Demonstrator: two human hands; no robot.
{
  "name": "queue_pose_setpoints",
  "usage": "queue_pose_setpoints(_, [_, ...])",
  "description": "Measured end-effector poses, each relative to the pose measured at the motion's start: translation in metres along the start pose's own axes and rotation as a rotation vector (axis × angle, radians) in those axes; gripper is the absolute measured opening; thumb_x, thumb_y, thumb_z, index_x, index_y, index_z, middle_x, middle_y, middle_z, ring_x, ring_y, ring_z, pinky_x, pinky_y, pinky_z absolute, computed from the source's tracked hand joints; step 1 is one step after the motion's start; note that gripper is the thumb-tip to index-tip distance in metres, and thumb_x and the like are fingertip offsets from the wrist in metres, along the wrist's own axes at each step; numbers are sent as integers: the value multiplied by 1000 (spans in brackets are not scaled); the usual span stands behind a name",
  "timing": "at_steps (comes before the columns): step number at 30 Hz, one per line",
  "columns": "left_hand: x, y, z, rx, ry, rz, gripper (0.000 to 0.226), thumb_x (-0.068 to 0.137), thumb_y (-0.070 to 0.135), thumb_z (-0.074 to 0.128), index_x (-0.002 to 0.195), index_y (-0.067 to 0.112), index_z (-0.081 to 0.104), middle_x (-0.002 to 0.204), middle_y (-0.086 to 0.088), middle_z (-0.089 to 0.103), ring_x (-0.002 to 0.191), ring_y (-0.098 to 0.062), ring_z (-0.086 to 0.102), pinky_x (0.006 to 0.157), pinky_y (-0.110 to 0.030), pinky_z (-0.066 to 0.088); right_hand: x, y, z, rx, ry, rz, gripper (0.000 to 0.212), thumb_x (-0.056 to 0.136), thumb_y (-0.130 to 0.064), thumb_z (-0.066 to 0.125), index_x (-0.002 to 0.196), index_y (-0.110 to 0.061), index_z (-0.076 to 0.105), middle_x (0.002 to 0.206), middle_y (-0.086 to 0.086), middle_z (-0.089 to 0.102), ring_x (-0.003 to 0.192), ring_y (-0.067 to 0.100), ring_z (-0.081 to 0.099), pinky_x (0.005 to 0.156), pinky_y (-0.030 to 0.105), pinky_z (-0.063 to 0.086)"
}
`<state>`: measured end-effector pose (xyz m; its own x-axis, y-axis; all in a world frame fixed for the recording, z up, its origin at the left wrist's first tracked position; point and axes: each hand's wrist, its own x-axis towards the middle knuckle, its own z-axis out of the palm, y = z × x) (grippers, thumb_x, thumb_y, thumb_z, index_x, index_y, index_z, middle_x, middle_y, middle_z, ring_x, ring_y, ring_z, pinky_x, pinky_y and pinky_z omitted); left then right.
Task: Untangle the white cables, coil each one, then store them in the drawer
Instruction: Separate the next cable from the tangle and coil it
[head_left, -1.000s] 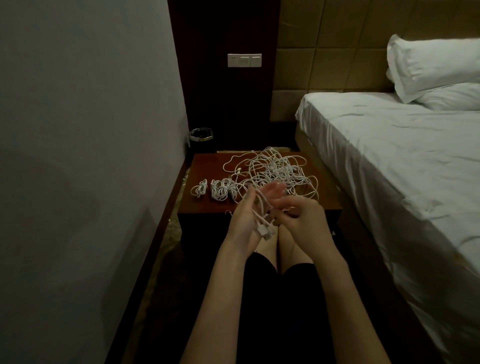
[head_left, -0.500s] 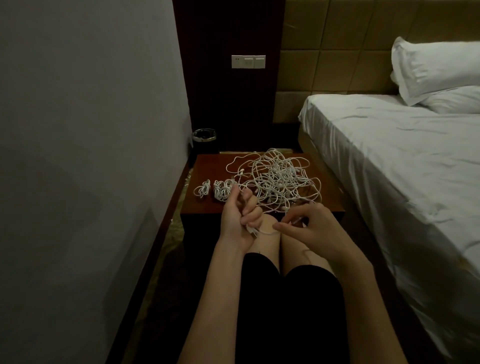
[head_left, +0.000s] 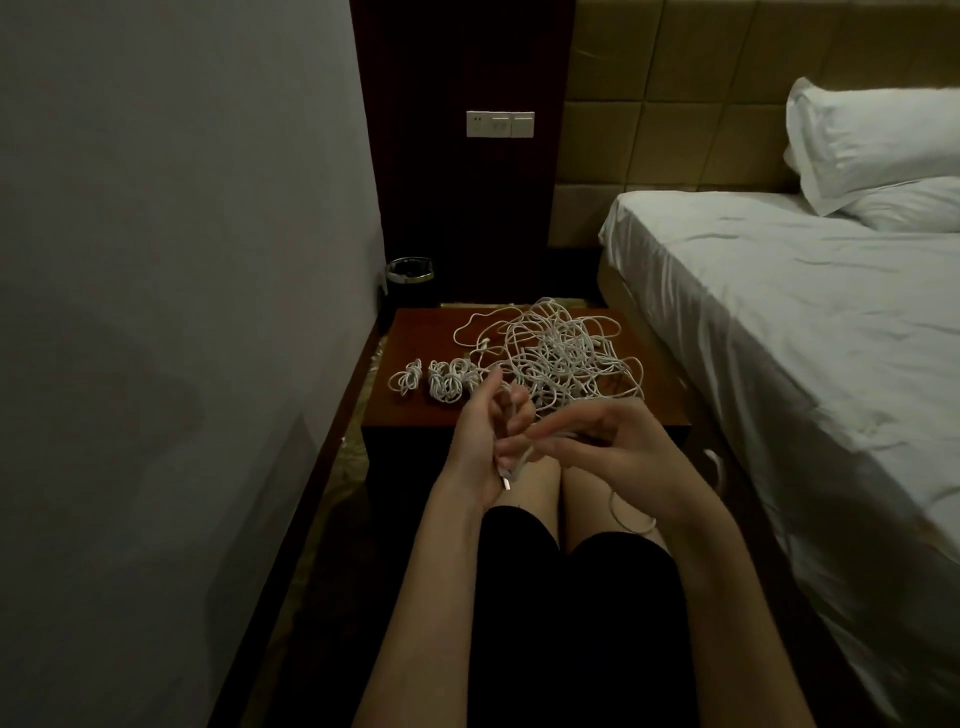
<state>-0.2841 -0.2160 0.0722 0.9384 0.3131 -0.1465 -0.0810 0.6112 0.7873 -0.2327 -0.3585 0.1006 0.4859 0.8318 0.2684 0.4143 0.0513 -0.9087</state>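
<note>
The right hand (head_left: 618, 441) has lifted toward the left hand (head_left: 483, 441); both pinch one white cable (head_left: 511, 470) before the nightstand (head_left: 421, 332). Three coiled cables (head_left: 439, 380) lie left of the tangle (head_left: 558, 356), uncoiled.

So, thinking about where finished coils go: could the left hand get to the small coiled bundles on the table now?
Probably not at once: the left hand is gripping the cable being wound. The coiled bundles lie unobstructed just beyond it.

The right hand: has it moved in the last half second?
Yes. The right hand has swung left to meet the left hand, lifting to overlap the red-brown wooden nightstand's front edge.
</note>
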Motion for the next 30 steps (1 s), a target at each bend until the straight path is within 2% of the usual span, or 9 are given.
queue_pose_setpoints(2, [1, -3, 4, 44, -5, -53, 50, 99, 49, 39, 62, 16, 48, 47, 6, 35, 32, -4, 28, 31, -14, 23, 5, 4, 9, -66, 71, 16, 11, 83, -12, 72, 92, -6, 71, 83, 6, 75, 83, 18, 72, 87, 37, 55])
queue_pose_setpoints(5, [3, -8, 4, 148, -25, -93, 56, 99, 50, 39, 56, 16, 52, 47, 4, 38, 35, -7, 35, 34, -17, 28, 9, 8, 13, -200, 152, 93, 6, 83, -18, 74, 84, -14, 69, 72, 3, 73, 68, 16, 71, 71, 33, 59])
queue_pose_setpoints(10, [0, -11, 3, 204, -138, -168, 51, 89, 56, 45, 60, 14, 46, 42, 5, 32, 28, -5, 27, 33, -17, 15, 12, 12, 17, -367, 234, 130, 16, 77, -22, 79, 82, -22, 64, 77, -9, 70, 71, 2, 68, 70, 27, 58])
queue_pose_setpoints(14, [-4, -8, 1, 159, -200, -202, 44, 83, 53, 51, 61, 15, 52, 41, 7, 28, 27, -2, 20, 31, -14, 11, 6, 9, 5, -204, 187, 111, 9, 84, -16, 72, 89, -11, 66, 49, -14, 56, 46, -2, 51, 52, 11, 39])
queue_pose_setpoints(19, [-4, -7, 2, 179, -268, -176, 44, 85, 53, 48, 64, 15, 44, 42, 7, 27, 28, -2, 19, 28, -13, 17, 0, 14, -11, -244, 261, -4, 6, 85, -15, 71, 89, -17, 73, 71, 5, 67, 67, 27, 62, 64, 44, 50])
queue_pose_setpoints(23, [-7, -9, 9, 179, -309, -210, 48, 82, 59, 46, 56, 21, 55, 45, 7, 28, 29, -2, 19, 30, -12, 16, 5, 11, 4, -176, 440, -49, 8, 84, -10, 72, 86, -18, 74, 75, -5, 71, 73, 11, 69, 68, 26, 55])
queue_pose_setpoints(25, [-7, -9, 9, 169, -337, -211, 45, 85, 55, 46, 56, 21, 53, 44, 8, 28, 29, -1, 19, 30, -12, 14, 8, 17, 9, -140, 518, 20, 14, 84, -12, 73, 82, -27, 74, 71, -1, 71, 71, 18, 69, 64, 31, 55])
queue_pose_setpoints(28, [-6, -11, 4, 174, -344, -205, 39, 88, 46, 45, 59, 20, 45, 42, 8, 27, 28, 0, 19, 28, -12, 15, 9, 20, 11, -57, 500, 82, 14, 85, -12, 71, 86, -24, 77, 75, 14, 71, 77, 36, 67, 72, 45, 54])
queue_pose_setpoints(30, [-5, -14, 0, 183, -375, -202, 40, 91, 44, 44, 57, 22, 46, 42, 9, 28, 28, 0, 20, 28, -12, 17, 8, 19, 8, 32, 421, 97, 12, 87, -8, 68, 92, -13, 77, 70, 5, 71, 68, 21, 68, 60, 33, 54])
